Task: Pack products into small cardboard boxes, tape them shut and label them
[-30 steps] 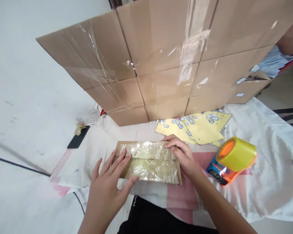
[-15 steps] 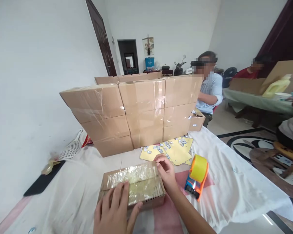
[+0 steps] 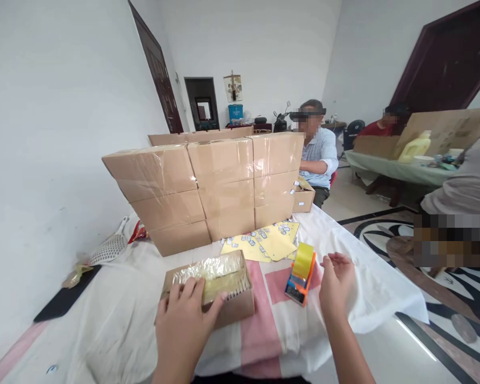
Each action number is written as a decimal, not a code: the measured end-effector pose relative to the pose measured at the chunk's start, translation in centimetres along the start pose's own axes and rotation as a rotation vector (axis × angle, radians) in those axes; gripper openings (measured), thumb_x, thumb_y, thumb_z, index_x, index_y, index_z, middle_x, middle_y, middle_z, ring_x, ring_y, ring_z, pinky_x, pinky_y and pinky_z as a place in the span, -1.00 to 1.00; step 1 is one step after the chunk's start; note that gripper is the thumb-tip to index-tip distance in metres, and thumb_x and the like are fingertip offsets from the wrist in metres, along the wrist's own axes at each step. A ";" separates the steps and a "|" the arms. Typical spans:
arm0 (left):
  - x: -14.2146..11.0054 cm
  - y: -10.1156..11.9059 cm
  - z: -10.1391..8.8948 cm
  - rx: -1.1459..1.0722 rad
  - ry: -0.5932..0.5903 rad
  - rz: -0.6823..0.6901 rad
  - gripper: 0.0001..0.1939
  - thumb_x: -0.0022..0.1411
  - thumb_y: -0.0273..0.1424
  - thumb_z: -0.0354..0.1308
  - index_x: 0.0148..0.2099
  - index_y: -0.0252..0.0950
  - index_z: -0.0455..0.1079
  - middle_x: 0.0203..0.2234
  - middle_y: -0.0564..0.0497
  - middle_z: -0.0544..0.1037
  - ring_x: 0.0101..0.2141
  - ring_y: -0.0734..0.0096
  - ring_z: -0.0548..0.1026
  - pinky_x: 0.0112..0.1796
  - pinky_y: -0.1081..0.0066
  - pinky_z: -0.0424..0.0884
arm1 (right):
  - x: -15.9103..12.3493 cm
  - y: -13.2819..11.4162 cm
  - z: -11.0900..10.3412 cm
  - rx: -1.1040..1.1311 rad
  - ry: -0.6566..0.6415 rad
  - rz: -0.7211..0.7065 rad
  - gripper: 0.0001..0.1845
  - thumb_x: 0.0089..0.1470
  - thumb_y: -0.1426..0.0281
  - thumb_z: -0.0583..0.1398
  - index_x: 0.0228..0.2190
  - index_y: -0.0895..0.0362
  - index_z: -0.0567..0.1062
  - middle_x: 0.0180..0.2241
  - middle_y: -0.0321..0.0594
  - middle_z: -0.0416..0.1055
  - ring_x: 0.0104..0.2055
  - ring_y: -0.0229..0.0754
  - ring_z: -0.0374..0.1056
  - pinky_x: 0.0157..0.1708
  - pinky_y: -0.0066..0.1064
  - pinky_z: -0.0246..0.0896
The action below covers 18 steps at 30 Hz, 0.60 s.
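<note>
A small open cardboard box [image 3: 236, 310] sits on the cloth-covered table [image 3: 116, 330] in front of me, filled with clear plastic packets [image 3: 216, 269]. My left hand [image 3: 186, 322] lies flat on the box's near edge and the packets, fingers spread. My right hand [image 3: 336, 282] hovers open above the table's right side, fingers loosely curled, holding nothing. It is just right of an orange tape dispenser [image 3: 301, 273] with a yellow-green roll.
A wall of taped cardboard boxes [image 3: 208, 186] stands behind. Yellow sticker sheets [image 3: 264, 244] lie before it. A black flat object [image 3: 64, 300] and a white slotted spoon [image 3: 110, 246] rest at the left. A seated person [image 3: 318, 152] works beyond the boxes; others sit at the right.
The view has lifted from the table to the room. My right hand left the box's far edge and moved right, past the tape dispenser. My left hand stays on the box.
</note>
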<state>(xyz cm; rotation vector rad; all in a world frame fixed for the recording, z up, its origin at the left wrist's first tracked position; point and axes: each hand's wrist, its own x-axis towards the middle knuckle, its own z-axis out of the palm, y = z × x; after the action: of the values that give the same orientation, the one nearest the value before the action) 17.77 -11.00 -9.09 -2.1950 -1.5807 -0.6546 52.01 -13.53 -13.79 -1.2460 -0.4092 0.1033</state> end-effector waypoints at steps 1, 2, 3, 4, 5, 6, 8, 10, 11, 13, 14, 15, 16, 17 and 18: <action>-0.3 0.2 0.1 0.001 0.020 0.004 -0.44 0.32 0.06 0.04 0.05 -0.26 0.55 -0.05 -0.18 0.63 -0.05 -0.11 0.48 -0.13 0.06 0.26 | -0.1 0.9 0.1 0.057 -0.003 0.054 -0.59 0.05 0.17 0.31 -0.13 0.03 0.34 -0.15 -0.26 0.37 -0.16 -0.12 0.38 -0.16 -0.30 0.32; -0.7 0.4 0.2 -0.003 0.043 0.009 -0.43 0.33 0.06 0.04 0.07 -0.28 0.54 -0.04 -0.20 0.63 -0.02 -0.14 0.47 -0.11 0.04 0.26 | -0.4 1.8 0.3 0.092 -0.039 0.104 -0.60 0.06 0.15 0.29 -0.14 0.03 0.33 -0.19 -0.28 0.37 -0.21 -0.14 0.39 -0.22 -0.32 0.34; -1.1 0.5 0.3 -0.011 0.061 0.010 -0.42 0.33 0.06 0.04 0.09 -0.28 0.53 -0.02 -0.21 0.62 0.00 -0.16 0.46 -0.09 0.02 0.26 | -0.8 2.4 0.6 0.101 -0.098 0.147 -0.63 0.08 0.12 0.26 -0.16 0.04 0.35 -0.24 -0.28 0.40 -0.28 -0.14 0.40 -0.28 -0.33 0.34; -1.5 0.6 0.4 -0.025 0.077 0.007 -0.40 0.32 0.07 0.05 0.10 -0.28 0.53 -0.02 -0.22 0.62 0.02 -0.19 0.46 -0.08 0.01 0.26 | -1.2 2.9 0.7 0.093 -0.167 0.177 -0.65 0.11 0.10 0.23 -0.18 0.06 0.37 -0.29 -0.28 0.42 -0.33 -0.14 0.40 -0.33 -0.34 0.35; -1.8 0.6 0.5 -0.045 0.087 -0.004 -0.39 0.31 0.08 0.06 0.11 -0.28 0.53 -0.01 -0.23 0.62 0.02 -0.20 0.45 -0.06 -0.01 0.26 | -1.5 3.1 0.8 0.075 -0.233 0.189 -0.65 0.14 0.06 0.20 -0.22 0.08 0.41 -0.33 -0.26 0.45 -0.36 -0.13 0.41 -0.37 -0.33 0.35; -2.1 0.7 0.5 -0.070 0.092 -0.020 -0.38 0.30 0.09 0.07 0.12 -0.28 0.52 0.00 -0.24 0.61 0.03 -0.22 0.45 -0.04 -0.02 0.27 | -1.8 3.2 0.9 0.055 -0.285 0.189 -0.62 0.15 0.02 0.18 -0.26 0.10 0.45 -0.36 -0.24 0.48 -0.38 -0.11 0.41 -0.39 -0.33 0.35; -2.3 0.8 0.4 -0.138 0.093 -0.056 -0.38 0.30 0.08 0.07 0.13 -0.29 0.52 0.01 -0.26 0.60 0.03 -0.22 0.46 0.01 -0.05 0.28 | -2.0 3.2 0.7 0.026 -0.354 0.178 -0.52 0.13 -0.06 0.18 -0.34 0.12 0.49 -0.39 -0.20 0.52 -0.36 -0.08 0.45 -0.40 -0.32 0.36; -2.5 1.2 0.2 -0.215 0.085 -0.078 -0.40 0.31 0.04 0.08 0.15 -0.30 0.50 0.04 -0.27 0.58 0.05 -0.20 0.47 0.12 -0.09 0.24 | -2.1 3.0 0.4 0.020 -0.389 0.173 -0.45 0.10 -0.13 0.18 -0.34 0.14 0.52 -0.36 -0.16 0.55 -0.33 -0.06 0.48 -0.37 -0.31 0.39; -2.6 1.4 -0.1 -0.247 0.081 -0.092 -0.43 0.32 0.01 0.08 0.15 -0.29 0.50 0.06 -0.27 0.57 0.07 -0.19 0.47 0.19 -0.12 0.18 | -2.1 2.9 0.3 0.027 -0.405 0.174 -0.42 0.10 -0.15 0.18 -0.32 0.15 0.54 -0.34 -0.15 0.56 -0.31 -0.05 0.49 -0.35 -0.31 0.40; -2.7 2.1 -0.6 -0.292 0.087 -0.132 -0.51 0.34 -0.06 0.09 0.13 -0.26 0.50 0.07 -0.26 0.58 0.11 -0.20 0.46 0.28 -0.23 -0.02 | -2.1 2.8 0.1 0.047 -0.429 0.177 -0.40 0.07 -0.15 0.22 -0.30 0.17 0.55 -0.31 -0.12 0.57 -0.30 -0.05 0.51 -0.32 -0.30 0.41; -2.8 2.5 -0.9 -0.313 0.096 -0.151 -0.56 0.34 -0.09 0.10 0.10 -0.24 0.51 0.06 -0.25 0.59 0.12 -0.20 0.46 0.30 -0.28 -0.12 | -2.2 2.8 0.1 0.055 -0.432 0.176 -0.40 0.04 -0.14 0.26 -0.29 0.18 0.56 -0.31 -0.11 0.58 -0.31 -0.05 0.51 -0.32 -0.30 0.41; -2.9 2.9 -1.3 -0.343 0.115 -0.164 -0.61 0.34 -0.12 0.11 0.06 -0.21 0.53 0.04 -0.23 0.60 0.11 -0.18 0.47 0.31 -0.32 -0.20 | -2.3 2.9 0.2 0.060 -0.427 0.174 -0.40 0.02 -0.13 0.29 -0.30 0.19 0.55 -0.33 -0.11 0.58 -0.32 -0.05 0.51 -0.33 -0.31 0.40; -3.0 3.4 -1.5 -0.382 0.141 -0.163 -0.66 0.33 -0.15 0.13 0.02 -0.19 0.54 0.01 -0.19 0.62 0.08 -0.15 0.49 0.31 -0.33 -0.25 | -2.5 2.9 0.2 0.062 -0.416 0.172 -0.41 -0.01 -0.12 0.32 -0.32 0.20 0.55 -0.35 -0.11 0.57 -0.35 -0.05 0.50 -0.35 -0.32 0.39; -3.1 3.9 -1.7 -0.429 0.173 -0.147 -0.71 0.33 -0.19 0.14 -0.01 -0.16 0.55 -0.01 -0.16 0.63 0.05 -0.11 0.52 0.32 -0.31 -0.28 | -2.6 3.0 0.3 0.061 -0.403 0.169 -0.42 -0.02 -0.11 0.33 -0.34 0.20 0.54 -0.38 -0.12 0.56 -0.37 -0.06 0.49 -0.37 -0.32 0.38; -3.3 4.5 -1.8 -0.483 0.211 -0.120 -0.75 0.31 -0.22 0.16 -0.04 -0.14 0.56 -0.03 -0.12 0.64 0.02 -0.05 0.54 0.34 -0.28 -0.29 | -2.8 3.0 0.3 0.058 -0.394 0.168 -0.42 -0.02 -0.11 0.33 -0.37 0.20 0.53 -0.41 -0.13 0.55 -0.39 -0.07 0.48 -0.40 -0.32 0.37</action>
<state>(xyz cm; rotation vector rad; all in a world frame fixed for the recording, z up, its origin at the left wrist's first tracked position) 20.91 -15.97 -9.52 -2.2586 -1.5736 -1.3793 49.77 -13.05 -17.19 -1.2007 -0.6352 0.5065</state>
